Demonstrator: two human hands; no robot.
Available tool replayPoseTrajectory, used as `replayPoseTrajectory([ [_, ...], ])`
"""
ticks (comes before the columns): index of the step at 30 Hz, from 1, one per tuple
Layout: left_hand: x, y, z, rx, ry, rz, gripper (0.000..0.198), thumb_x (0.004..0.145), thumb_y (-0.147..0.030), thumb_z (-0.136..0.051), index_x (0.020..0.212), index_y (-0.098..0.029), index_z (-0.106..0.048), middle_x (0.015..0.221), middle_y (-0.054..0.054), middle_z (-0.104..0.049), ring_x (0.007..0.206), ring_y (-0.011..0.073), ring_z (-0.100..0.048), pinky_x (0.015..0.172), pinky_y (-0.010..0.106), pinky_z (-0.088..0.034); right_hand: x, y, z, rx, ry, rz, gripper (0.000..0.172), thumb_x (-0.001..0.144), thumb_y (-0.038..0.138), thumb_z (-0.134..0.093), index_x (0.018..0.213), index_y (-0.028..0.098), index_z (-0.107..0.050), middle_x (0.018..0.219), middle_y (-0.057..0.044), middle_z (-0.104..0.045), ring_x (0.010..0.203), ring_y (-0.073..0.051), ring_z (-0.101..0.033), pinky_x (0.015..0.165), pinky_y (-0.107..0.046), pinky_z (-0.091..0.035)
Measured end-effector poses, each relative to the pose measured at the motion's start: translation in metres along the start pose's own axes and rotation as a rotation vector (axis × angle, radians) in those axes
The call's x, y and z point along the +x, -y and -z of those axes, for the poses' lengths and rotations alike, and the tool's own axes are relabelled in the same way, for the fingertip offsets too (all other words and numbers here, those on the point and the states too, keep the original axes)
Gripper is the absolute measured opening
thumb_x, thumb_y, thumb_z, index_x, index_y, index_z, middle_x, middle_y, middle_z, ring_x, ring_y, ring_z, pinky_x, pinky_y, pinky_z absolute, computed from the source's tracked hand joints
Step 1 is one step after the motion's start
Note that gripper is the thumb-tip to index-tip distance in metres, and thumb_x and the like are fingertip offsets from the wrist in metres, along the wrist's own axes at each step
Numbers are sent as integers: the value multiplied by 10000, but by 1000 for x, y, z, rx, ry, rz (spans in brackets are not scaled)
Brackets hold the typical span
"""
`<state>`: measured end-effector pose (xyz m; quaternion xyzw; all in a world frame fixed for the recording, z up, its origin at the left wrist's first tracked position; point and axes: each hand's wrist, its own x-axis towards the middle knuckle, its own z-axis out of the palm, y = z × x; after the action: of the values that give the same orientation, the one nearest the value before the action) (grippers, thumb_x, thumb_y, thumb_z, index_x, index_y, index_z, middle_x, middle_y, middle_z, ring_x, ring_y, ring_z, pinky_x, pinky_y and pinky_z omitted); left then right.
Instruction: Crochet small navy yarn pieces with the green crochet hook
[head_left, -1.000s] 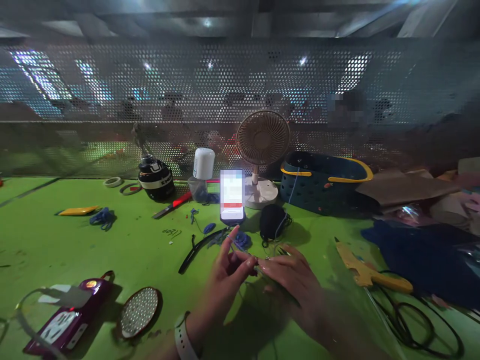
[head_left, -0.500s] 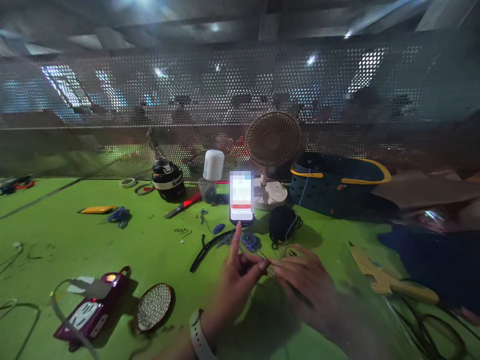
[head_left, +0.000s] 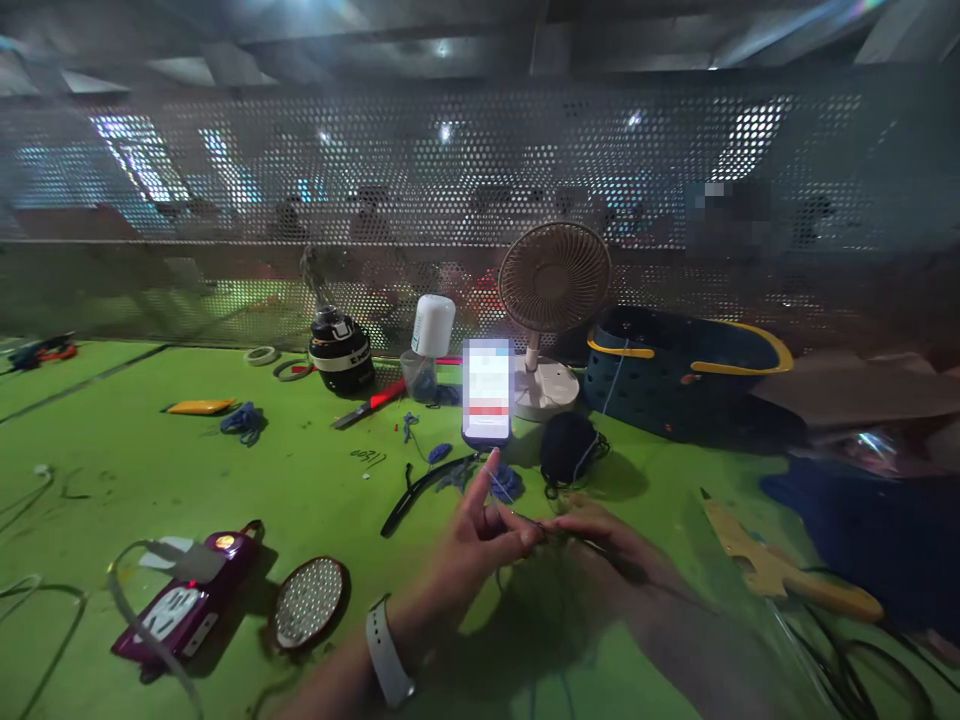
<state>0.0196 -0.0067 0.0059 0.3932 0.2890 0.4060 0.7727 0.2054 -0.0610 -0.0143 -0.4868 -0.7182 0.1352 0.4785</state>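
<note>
My left hand [head_left: 484,530] is in the middle of the view, its index finger raised with a thin strand of blue yarn [head_left: 501,486] running over it. Thumb and other fingers pinch a small piece of yarn work, mostly hidden by the fingers. Opposite it, my right hand [head_left: 600,545] grips what looks like a slim crochet hook, its tip meeting the left fingertips. Just beyond lies a dark ball of yarn [head_left: 568,450]. A flat coil of blue yarn [head_left: 505,482] rests behind the left hand. The lit phone [head_left: 487,392] stands upright behind that.
A fan [head_left: 555,280], a navy basket [head_left: 652,380] with yellow handles and a black bottle [head_left: 341,355] stand along the back. At left are a purple power strip [head_left: 187,605] and a round studded disc [head_left: 309,603]. A wooden-handled tool [head_left: 787,570] lies right. A red-handled cutter [head_left: 371,403] lies behind.
My hands remain close together; the left index finger has tilted to the right and the yarn strand over it shows more clearly. The whole view has shifted slightly.
</note>
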Motion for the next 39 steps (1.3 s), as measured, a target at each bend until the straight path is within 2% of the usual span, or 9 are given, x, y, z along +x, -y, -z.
replayPoseTrajectory([
  [3,-2,3,-3,121,-50,-119,1131,724,-207,-811,1555,-207,-42,708,-13,-666,679,134,-591,679,273,-449,-3,1,-3,-115,7,-28,204,941,279,-569,1131,301,-640,1093,-28,-737,1139,-228,-651,928,-404,-576],
  [6,-1,14,-4,190,-105,-234,1092,780,-237,-767,1553,-222,4,734,-3,-677,700,140,-594,702,283,-456,-5,5,-8,-340,-53,242,249,932,181,-555,1157,247,-637,1110,-34,-740,1047,-195,-677,1104,-448,-419],
  [9,-1,17,-3,73,-61,-197,1109,766,-246,-783,1552,-248,1,746,-7,-675,715,139,-607,731,293,-468,-6,7,-9,-526,-46,474,310,918,75,-501,1187,154,-633,1154,-75,-734,1087,-177,-649,1210,-421,-207],
  [11,-2,13,-2,4,-26,-128,1105,744,-227,-802,1552,-256,-50,740,-16,-664,708,132,-606,727,287,-463,-5,6,-7,-548,-27,519,334,915,60,-490,1213,140,-616,1190,-84,-721,1142,-177,-618,1216,-414,-170],
  [18,-1,-6,2,-56,41,41,1112,691,-142,-833,1549,-203,-130,709,-18,-658,697,126,-607,751,290,-434,-5,-6,-2,-320,-28,470,301,950,172,-525,1243,201,-589,1156,-54,-738,1113,-172,-643,1159,-405,-312],
  [24,3,-2,10,-205,154,120,1091,649,-83,-839,1532,-171,-203,695,-15,-686,672,113,-617,755,276,-424,-6,-8,0,-216,13,481,361,940,172,-547,1293,242,-573,1213,-60,-716,1105,-200,-652,1067,-460,-424],
  [28,6,1,18,-249,206,169,1033,635,-57,-836,1502,-168,-285,699,-12,-704,663,112,-624,756,272,-423,-4,-11,-5,-76,-23,434,345,949,241,-559,1286,313,-572,1171,-31,-737,1052,-199,-681,1005,-452,-487],
  [33,9,-2,25,-247,203,201,1013,641,-31,-829,1493,-155,-295,701,-12,-700,654,105,-627,710,238,-415,0,-13,-2,13,-13,298,238,939,360,-565,1146,350,-683,1047,-11,-775,921,-208,-728,960,-433,-536],
  [39,13,-8,31,-286,272,199,793,671,-21,-809,1381,-117,-470,694,-3,-693,642,88,-635,666,204,-420,6,3,12,165,-64,207,209,938,356,-573,1084,329,-721,986,-24,-787,890,-218,-718,978,-487,-501],
])
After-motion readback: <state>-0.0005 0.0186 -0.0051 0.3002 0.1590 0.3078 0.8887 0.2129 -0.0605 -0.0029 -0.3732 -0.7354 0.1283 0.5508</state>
